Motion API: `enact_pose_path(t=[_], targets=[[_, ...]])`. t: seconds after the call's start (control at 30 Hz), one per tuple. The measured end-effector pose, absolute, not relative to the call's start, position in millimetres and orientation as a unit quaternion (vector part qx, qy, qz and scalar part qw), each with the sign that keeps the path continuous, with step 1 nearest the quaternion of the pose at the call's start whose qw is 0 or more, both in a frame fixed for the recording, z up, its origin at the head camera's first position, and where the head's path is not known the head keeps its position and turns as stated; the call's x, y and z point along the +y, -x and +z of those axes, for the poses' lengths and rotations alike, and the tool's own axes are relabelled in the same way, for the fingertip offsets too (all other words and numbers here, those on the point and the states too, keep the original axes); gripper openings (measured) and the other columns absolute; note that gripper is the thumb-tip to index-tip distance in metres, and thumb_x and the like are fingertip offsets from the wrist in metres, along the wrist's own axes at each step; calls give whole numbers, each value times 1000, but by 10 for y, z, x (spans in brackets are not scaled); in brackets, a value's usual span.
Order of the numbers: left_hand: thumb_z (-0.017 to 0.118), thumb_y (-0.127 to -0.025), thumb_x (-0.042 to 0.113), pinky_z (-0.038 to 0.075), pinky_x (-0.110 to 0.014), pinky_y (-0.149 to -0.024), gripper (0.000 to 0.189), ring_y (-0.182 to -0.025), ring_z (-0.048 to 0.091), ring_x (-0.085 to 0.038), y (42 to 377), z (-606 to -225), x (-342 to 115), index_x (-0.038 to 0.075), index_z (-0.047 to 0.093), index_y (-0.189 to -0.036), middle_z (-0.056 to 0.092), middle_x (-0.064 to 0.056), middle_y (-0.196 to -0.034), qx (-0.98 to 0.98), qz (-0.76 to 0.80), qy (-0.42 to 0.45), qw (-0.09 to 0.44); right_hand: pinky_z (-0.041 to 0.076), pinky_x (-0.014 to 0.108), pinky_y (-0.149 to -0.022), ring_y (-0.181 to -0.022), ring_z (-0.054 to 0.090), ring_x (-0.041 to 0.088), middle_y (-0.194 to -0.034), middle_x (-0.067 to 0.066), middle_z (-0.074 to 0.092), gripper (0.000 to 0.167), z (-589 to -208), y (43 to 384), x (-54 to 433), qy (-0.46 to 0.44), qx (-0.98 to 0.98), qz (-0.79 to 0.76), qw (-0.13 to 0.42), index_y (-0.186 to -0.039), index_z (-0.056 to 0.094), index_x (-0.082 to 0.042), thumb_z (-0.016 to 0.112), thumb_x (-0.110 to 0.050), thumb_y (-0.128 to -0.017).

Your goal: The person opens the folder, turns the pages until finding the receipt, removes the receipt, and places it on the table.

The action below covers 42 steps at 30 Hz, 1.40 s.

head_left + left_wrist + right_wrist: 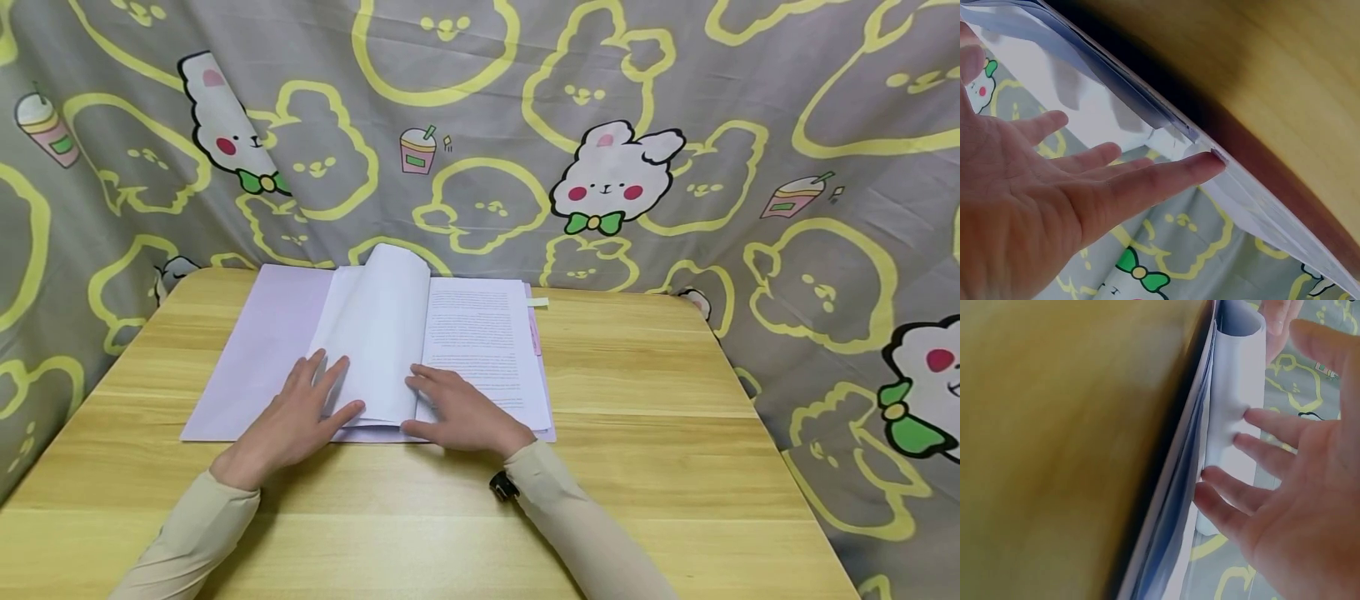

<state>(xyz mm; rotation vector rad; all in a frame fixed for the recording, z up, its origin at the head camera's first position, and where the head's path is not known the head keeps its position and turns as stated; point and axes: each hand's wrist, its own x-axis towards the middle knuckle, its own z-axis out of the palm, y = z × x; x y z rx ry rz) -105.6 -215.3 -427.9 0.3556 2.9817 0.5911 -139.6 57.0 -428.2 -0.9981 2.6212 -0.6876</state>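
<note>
The left hand [292,417] is spread wide, thumb held well off the fingers, with nothing in its grasp; its fingers lie over white paper, though how firmly they bear on it I cannot tell. The right hand [465,412] is likewise loosely spread and grasps nothing, and the right wrist view shows its fingertips against a curled leaf [382,333]. This blank leaf arches up between the two hands, its far end rising beyond them.

Under both hands lies an open lavender folder [258,350], which holds the stack of paper. Its bare cover reaches out to the left of the left hand. Just beyond that hand, white sheets [339,292] show beside the curled leaf; beyond the right hand's fingers lies a printed page [476,333], its lines too small to read. Past that page's outer edge stick out a pale tab [537,302] and, nearer the right hand, a pink tab [535,333].

Below the right wrist, a small black device [503,487] sits by the sleeve [577,517]. The wooden table [390,517] spreads around the folder, and a patterned curtain [480,117] hangs behind, farthest from the hands.
</note>
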Motion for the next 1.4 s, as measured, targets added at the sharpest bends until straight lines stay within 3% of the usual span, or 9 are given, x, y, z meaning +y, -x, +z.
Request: enact_pose_path(t=[0.33, 0.63, 0.93, 1.13, 1.4], targets=[[49, -100, 64, 33, -82, -98, 83, -146, 26, -53, 1031, -4273, -2151, 9, 35, -159, 21, -29, -163, 974, 187, -119, 56, 27, 44, -124, -156, 26, 26, -170, 7, 24, 76, -4228, 1407, 611, 266, 914, -285, 114, -162, 29, -14, 58, -49, -102], [46, -100, 66, 32, -82, -98, 84, -147, 23, -53, 1033, -4280, -2153, 8, 34, -160, 21, -30, -164, 975, 179, -121, 58, 27, 40, -124, -155, 27, 20, -168, -4, 30, 68, -4244, 1373, 588, 359, 892, -242, 133, -153, 49, -18, 57, -59, -99], [48, -99, 67, 31, -83, -98, 83, -146, 23, -57, 1025, -4283, -2172, 9, 38, -158, 24, -29, -163, 975, 176, -122, 65, 27, 39, -124, -154, 29, 20, -168, -2, 30, 68, -4220, 1356, 569, 351, 895, -240, 134, -153, 49, -16, 60, -54, -99], [60, -99, 54, 31, -84, -97, 75, -145, 29, -55, 1030, -4308, -2191, 8, 42, -156, 28, -28, -162, 974, 167, -132, 72, 24, 40, -125, -155, 27, 22, -167, -3, 32, 65, -4200, 1302, 519, 381, 887, -215, 146, -150, 53, -15, 59, -54, -99], [64, -99, 47, 31, -85, -95, 70, -142, 33, -58, 1011, -4320, -2178, 6, 47, -153, 35, -31, -158, 975, 149, -147, 80, 30, 38, -122, -151, 35, 20, -163, 1, 39, 58, -4194, 1369, 580, 353, 885, -266, 146, -149, 53, -15, 59, -48, -101]])
